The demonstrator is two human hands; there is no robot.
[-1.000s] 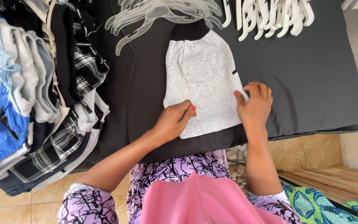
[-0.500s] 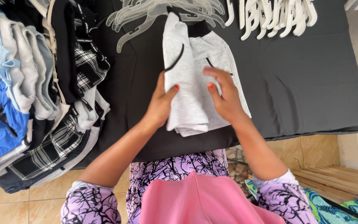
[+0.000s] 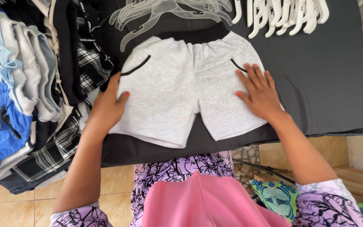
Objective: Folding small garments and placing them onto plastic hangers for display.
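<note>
A pair of light grey shorts (image 3: 177, 90) with a black waistband and black pocket trim lies spread flat on a dark grey cloth-covered table (image 3: 328, 71). My left hand (image 3: 106, 107) rests flat on the outer edge of the left leg. My right hand (image 3: 259, 92) presses flat on the right leg, fingers spread, just below the pocket. Neither hand grips the fabric.
A heap of folded clothes (image 3: 26, 96), blue, grey, black and checked, fills the table's left side. Clear plastic hangers (image 3: 160, 12) and white hangers (image 3: 282, 14) lie along the far edge. Tiled floor (image 3: 110, 197) and a wooden bench (image 3: 358, 180) are below.
The shorts were folded in half under both hands; they have been opened out flat, and my hands have moved apart to the two legs.
</note>
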